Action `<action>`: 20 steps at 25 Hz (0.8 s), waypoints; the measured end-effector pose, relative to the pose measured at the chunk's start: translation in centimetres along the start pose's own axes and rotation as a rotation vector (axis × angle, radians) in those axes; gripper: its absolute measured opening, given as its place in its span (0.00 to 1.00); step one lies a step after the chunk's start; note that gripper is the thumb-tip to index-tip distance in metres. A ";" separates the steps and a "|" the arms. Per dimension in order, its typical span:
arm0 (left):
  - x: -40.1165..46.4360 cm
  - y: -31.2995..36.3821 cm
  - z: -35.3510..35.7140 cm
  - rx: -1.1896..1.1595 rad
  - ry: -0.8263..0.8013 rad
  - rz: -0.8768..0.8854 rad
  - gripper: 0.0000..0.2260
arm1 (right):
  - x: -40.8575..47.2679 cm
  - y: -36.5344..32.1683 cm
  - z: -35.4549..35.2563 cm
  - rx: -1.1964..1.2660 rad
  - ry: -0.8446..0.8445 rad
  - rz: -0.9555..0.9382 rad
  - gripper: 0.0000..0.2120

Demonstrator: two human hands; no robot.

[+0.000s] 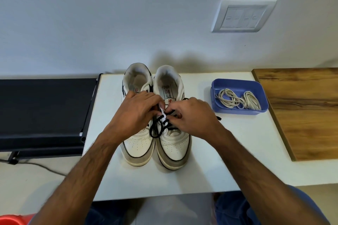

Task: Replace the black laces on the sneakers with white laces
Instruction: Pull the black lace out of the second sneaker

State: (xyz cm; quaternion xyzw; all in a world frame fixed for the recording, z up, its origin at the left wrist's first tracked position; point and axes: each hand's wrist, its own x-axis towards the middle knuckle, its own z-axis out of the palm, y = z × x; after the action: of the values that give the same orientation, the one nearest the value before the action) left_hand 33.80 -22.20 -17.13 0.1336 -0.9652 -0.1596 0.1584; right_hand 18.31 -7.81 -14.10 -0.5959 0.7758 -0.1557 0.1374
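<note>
Two white sneakers stand side by side on the white table [210, 160], toes toward me. The left sneaker [138, 144] is partly under my left hand. The right sneaker [172, 150] carries a black lace [158, 129], which loops loosely over its eyelets. My left hand [136, 113] holds the right sneaker's upper eyelet flap with its fingertips. My right hand [193, 115] pinches the black lace at the eyelets. Two bundles of white laces [237, 99] lie in a blue tray [217, 86] at the right.
A wooden board [301, 111] lies on the table's right end. A black flat device [45, 113] sits to the left of the table, with a cable [42, 166] below it. A wall switch plate [243, 16] is behind. A red object [11, 220] shows at bottom left.
</note>
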 end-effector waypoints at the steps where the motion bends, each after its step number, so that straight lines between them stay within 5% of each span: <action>1: 0.0 0.0 0.0 -0.001 -0.001 0.001 0.09 | 0.1 -0.1 0.3 0.008 0.004 -0.001 0.10; 5: 0.0 0.0 -0.1 -0.006 0.000 0.015 0.09 | 0.2 0.5 -0.6 0.060 0.074 0.063 0.05; 10: -0.1 -0.2 0.0 -0.037 0.012 0.008 0.10 | -0.6 4.3 -3.2 0.078 0.399 0.278 0.03; 20: 0.0 0.0 -0.1 -0.023 0.023 0.036 0.11 | -0.2 0.8 -0.6 0.083 0.025 0.016 0.11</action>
State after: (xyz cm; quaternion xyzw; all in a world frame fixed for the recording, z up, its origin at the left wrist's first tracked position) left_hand 33.77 -22.20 -17.05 0.1161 -0.9636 -0.1664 0.1740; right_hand 17.36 -7.38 -13.85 -0.5813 0.7751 -0.1942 0.1535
